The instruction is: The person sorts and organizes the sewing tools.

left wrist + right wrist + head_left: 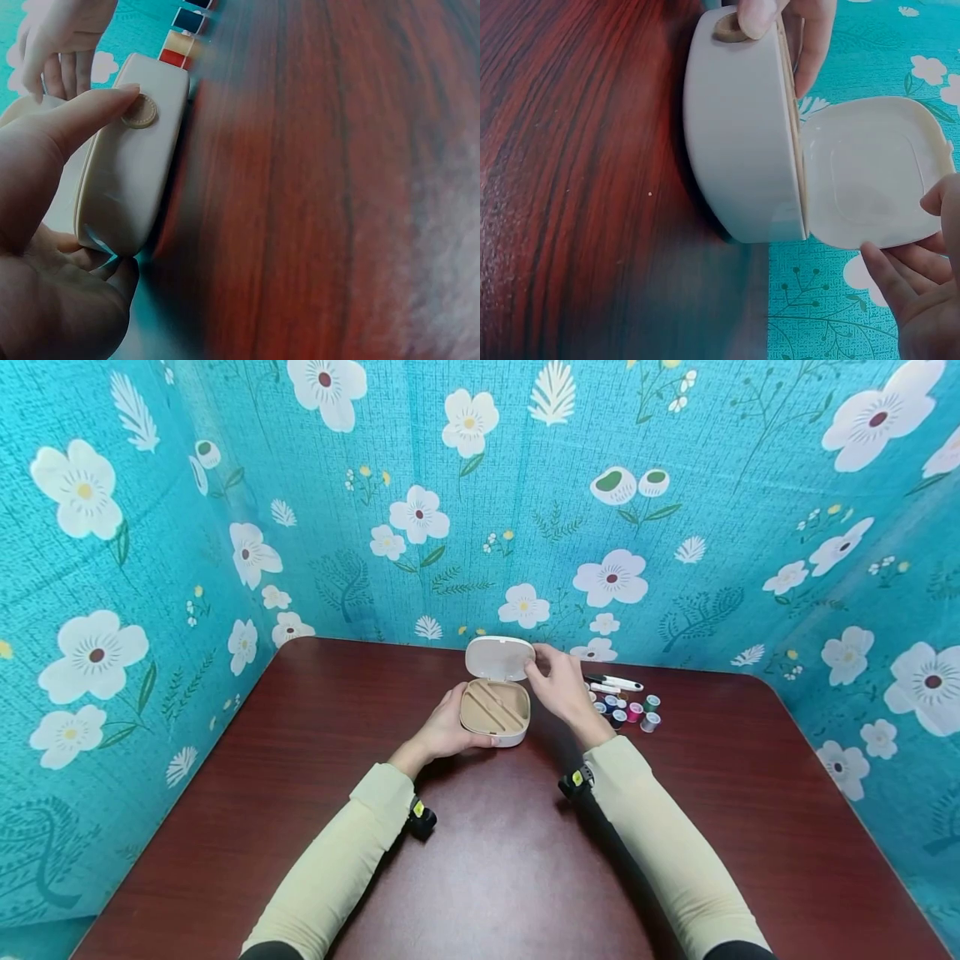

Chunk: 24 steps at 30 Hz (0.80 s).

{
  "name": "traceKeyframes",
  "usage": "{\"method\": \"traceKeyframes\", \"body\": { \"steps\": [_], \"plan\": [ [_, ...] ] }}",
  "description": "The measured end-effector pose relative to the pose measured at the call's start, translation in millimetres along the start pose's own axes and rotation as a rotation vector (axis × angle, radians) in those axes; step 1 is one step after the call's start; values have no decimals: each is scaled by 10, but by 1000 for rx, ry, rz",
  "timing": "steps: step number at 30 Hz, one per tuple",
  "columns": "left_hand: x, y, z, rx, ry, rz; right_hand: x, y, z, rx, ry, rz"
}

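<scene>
One box (739, 135), one raised lid (874, 172)

Box (739, 135) on table (495, 868), spools (634, 712) to its right, curtain (300, 477) behind

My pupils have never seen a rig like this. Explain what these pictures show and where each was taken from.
There is no robot, only a person working bare-handed. The wide picture comes from a camera on the head; the closer two come from black cameras strapped to the left and right wrists. The left hand holds a cream-white, rounded, plastic-looking box; the right hand grips its raised, pale, rounded lid. On the glossy reddish-brown table, to the right, lie spools of coloured thread and a slim black-and-white tool.
</scene>
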State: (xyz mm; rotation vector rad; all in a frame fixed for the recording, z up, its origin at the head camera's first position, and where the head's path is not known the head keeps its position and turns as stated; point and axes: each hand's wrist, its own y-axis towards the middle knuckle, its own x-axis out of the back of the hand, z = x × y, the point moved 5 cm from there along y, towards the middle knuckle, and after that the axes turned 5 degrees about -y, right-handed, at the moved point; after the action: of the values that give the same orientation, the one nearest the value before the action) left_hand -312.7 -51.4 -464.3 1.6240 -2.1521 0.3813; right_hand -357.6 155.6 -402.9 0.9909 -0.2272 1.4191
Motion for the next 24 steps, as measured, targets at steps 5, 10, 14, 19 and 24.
{"method": "traceKeyframes", "body": {
  "steps": [5,10,14,19,24],
  "plan": [
    [-4,6,9,0,6,0,-23,-4,15,51,-36,-10],
    [-11,12,19,-4,5,2,-36,-10,24,90,-61,-24],
    [-15,11,17,-8,-8,3,-44,-18,28,115,-80,-21],
    [-17,6,13,-5,-11,5,-57,-19,40,131,-118,4],
    [-9,-2,-2,-17,-1,-4,-105,-26,27,101,-150,111]
  ]
}}
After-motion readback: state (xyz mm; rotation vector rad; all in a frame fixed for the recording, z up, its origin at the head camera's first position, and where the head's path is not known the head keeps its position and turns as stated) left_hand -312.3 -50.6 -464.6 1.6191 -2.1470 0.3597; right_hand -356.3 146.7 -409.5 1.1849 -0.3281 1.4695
